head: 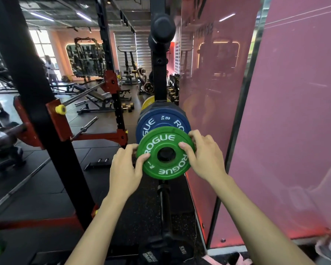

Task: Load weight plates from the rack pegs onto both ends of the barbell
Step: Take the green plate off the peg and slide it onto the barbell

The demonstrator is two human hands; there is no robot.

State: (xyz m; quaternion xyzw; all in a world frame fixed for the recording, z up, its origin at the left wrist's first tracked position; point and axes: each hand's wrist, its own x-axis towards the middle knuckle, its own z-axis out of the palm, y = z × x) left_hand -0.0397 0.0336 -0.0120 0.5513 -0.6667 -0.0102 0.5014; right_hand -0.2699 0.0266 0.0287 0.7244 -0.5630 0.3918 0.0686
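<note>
Fingers of left hand (125,170) and right hand (204,155) grasp opposite rims of the green plate (165,153), between them on its peg; pull it straight off, evenly, away from the blue plate (161,120) behind.

Pink glass panel (287,131) right; benches (96,96) behind.

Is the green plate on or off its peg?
On: the green plate has the black peg end filling its centre hole, both hands gripping its rim.
</note>
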